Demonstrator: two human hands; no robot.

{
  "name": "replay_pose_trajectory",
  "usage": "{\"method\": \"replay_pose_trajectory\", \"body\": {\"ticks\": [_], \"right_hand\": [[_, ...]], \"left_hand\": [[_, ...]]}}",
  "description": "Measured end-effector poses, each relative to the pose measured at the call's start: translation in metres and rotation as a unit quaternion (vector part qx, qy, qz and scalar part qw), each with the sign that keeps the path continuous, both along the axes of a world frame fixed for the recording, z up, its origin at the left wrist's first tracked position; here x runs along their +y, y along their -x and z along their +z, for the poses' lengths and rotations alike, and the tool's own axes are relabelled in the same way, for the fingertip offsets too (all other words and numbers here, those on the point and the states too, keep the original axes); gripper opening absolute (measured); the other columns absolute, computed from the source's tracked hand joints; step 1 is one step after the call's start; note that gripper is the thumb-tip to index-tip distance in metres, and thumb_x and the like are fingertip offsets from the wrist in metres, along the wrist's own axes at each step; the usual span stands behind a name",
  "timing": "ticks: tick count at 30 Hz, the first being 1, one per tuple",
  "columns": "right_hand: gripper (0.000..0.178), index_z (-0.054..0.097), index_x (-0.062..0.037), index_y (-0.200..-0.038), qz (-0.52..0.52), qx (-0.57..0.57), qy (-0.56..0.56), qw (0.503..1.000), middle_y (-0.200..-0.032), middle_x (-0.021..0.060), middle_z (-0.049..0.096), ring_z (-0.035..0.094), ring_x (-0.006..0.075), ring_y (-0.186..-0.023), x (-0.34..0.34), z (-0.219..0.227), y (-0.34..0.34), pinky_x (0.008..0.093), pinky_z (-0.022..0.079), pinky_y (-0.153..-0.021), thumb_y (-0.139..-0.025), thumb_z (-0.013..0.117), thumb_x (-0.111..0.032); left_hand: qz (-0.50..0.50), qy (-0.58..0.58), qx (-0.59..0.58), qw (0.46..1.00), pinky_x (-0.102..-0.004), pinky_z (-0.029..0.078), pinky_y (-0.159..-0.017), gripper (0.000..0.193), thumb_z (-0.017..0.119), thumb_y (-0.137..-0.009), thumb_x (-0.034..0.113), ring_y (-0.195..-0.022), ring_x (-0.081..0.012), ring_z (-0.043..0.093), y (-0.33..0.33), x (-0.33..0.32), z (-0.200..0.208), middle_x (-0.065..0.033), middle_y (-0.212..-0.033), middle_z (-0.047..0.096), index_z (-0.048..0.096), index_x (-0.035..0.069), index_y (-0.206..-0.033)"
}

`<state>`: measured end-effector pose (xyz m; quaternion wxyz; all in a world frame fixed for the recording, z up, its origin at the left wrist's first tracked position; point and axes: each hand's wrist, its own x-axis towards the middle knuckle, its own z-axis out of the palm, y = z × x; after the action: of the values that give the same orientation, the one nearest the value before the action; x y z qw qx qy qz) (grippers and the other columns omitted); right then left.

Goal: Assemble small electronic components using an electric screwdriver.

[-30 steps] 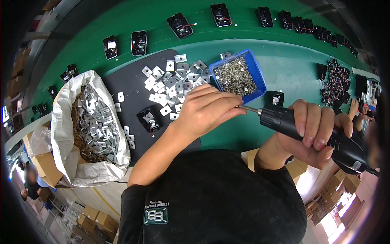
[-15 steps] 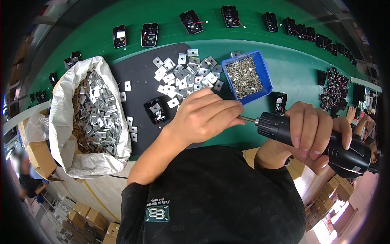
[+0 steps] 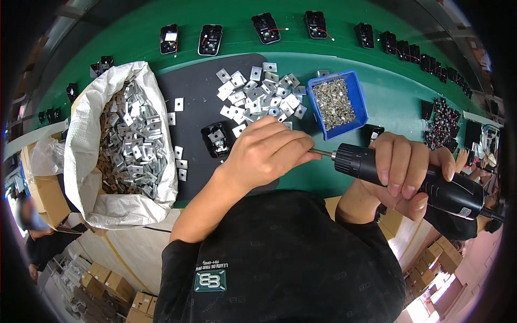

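Observation:
My right hand wraps round a black corded electric screwdriver, held level above the green table with its bit pointing left. At the bit's tip the fingers of my left hand are pinched together; whatever sits between them is hidden. Beyond the left hand lies a loose heap of square metal plates with holes. A blue bin of small screws stands just past the screwdriver. Left of my left wrist is a black housing with parts inside.
A white woven sack full of metal plates stands at the left. Several black housings line the far green strip. Another housing lies beside the bin. Small dark parts are heaped at the right, near a co-worker's hand.
The table and its things have shifted to the right in the picture, while both hands and the screwdriver sit slightly further left. The left hand's pinch at the bit's tip is unchanged.

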<state>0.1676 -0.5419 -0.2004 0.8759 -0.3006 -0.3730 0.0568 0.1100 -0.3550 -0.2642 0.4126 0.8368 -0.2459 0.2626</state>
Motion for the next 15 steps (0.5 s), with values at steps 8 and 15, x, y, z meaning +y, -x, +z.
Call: {"method": "replay_pose_trajectory", "body": {"ticks": [8,15], "right_hand": [[0.045,0.048,-0.0173,-0.121,-0.018,0.027,0.024,0.999,-0.073,-0.0043,0.05,0.048,0.0081,-0.064,0.012,-0.015,0.003,0.0247,0.039,-0.067,-0.08,0.065,-0.013],[0.047,0.046,-0.0184,-0.123,-0.002,0.036,0.023,0.999,-0.074,-0.0045,0.049,0.047,0.0084,-0.065,0.029,-0.026,0.003,0.0256,0.038,-0.066,-0.081,0.065,-0.014]], "left_hand": [[0.076,-0.037,0.118,0.989,-0.0352,0.048,-0.082,0.077,0.085,-0.054,0.033,-0.099,-0.0273,0.063,0.016,0.032,0.014,-0.014,-0.117,0.063,0.058,-0.001,-0.117],[0.188,-0.125,0.306,0.925,-0.0436,0.039,-0.102,0.101,0.086,-0.05,0.02,-0.122,-0.0379,0.046,0.077,0.091,-0.009,-0.0212,-0.137,0.043,0.038,0.0,-0.136]]}}
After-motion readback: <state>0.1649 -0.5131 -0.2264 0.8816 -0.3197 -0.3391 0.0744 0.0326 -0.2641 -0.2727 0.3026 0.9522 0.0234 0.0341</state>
